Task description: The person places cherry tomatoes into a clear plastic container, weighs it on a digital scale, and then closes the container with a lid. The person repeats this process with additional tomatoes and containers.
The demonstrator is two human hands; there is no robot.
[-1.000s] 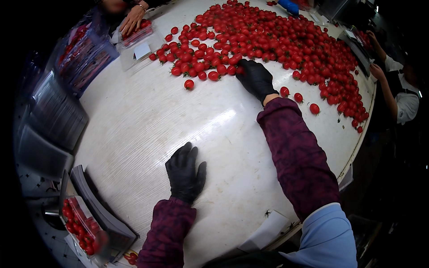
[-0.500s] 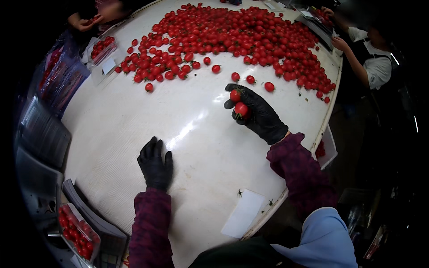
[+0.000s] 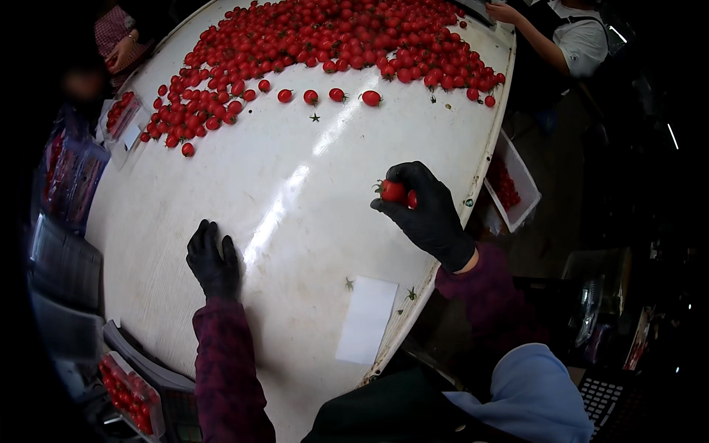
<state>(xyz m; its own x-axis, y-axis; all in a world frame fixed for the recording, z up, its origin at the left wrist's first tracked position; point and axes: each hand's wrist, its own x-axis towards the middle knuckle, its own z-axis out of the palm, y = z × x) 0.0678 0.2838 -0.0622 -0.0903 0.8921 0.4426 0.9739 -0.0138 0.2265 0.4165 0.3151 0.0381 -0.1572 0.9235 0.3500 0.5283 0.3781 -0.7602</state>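
My right hand (image 3: 425, 210), in a black glove, is closed on two red cherry tomatoes (image 3: 392, 191) above the table's right side. Thumb and fingertips pinch the front one, whose green calyx points left. The second shows only partly, behind it against the palm. My left hand (image 3: 214, 262), also gloved in black, rests on the white tabletop (image 3: 162, 221) with its fingers apart and nothing in them. Farther off lies a large heap of cherry tomatoes (image 3: 317, 37). Several stray ones (image 3: 371, 98) lie along its near edge, with a loose green calyx (image 3: 315, 117) beside them.
A white card (image 3: 367, 319) lies near the table's right edge. Filled clear boxes (image 3: 131, 395) stand at lower left, next to stacked clear trays (image 3: 65, 262). A white crate (image 3: 517, 188) with tomatoes sits below the right edge. Co-workers' hands (image 3: 504, 12) are at the far sides.
My right hand has drawn back from the stray tomatoes and turned, bringing one tomato to its fingertips. A loose calyx now shows near where it was. The view has shifted; my left hand stays on the table.
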